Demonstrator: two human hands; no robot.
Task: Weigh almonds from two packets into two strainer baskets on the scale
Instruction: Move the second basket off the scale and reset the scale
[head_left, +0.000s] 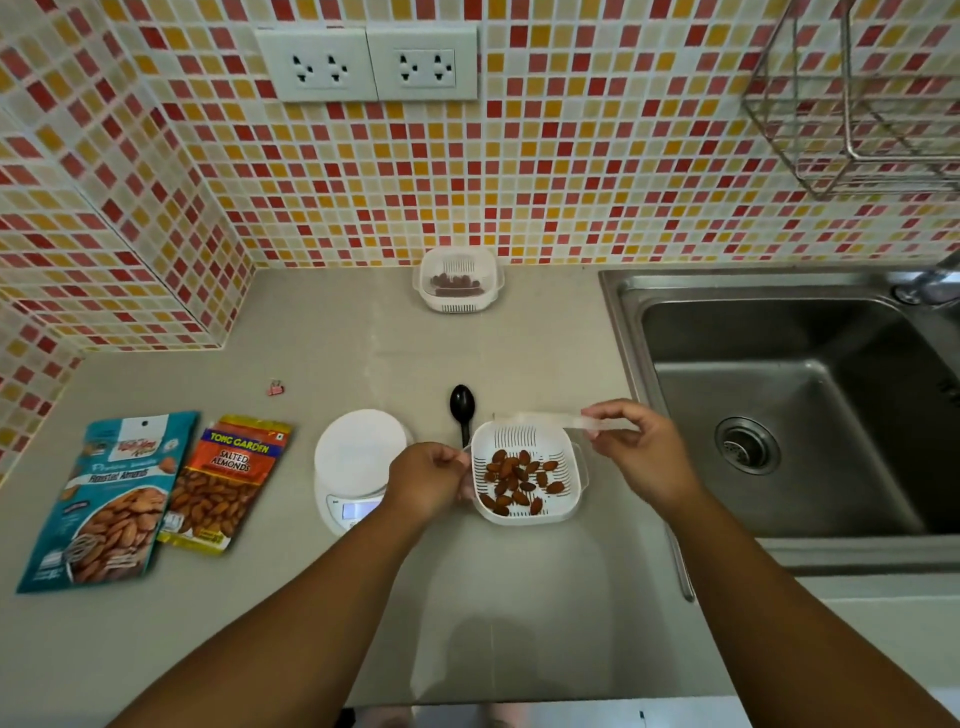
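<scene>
With the left hand (431, 480) pinching the near strainer basket (527, 470) of almonds (519, 480) at its nine o'clock rim, just right of the scale (356, 467), and the right hand (636, 447) gripping a clear strip (550, 420) at one o'clock, a one-sided lift is risking tipping nuts out.

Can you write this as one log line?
left hand: holds near basket rim | right hand: holds clear strip | scale: bare

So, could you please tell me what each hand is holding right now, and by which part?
The left hand grips the near strainer basket at its left rim. The right hand pinches one end of a thin translucent strip above it.
</scene>
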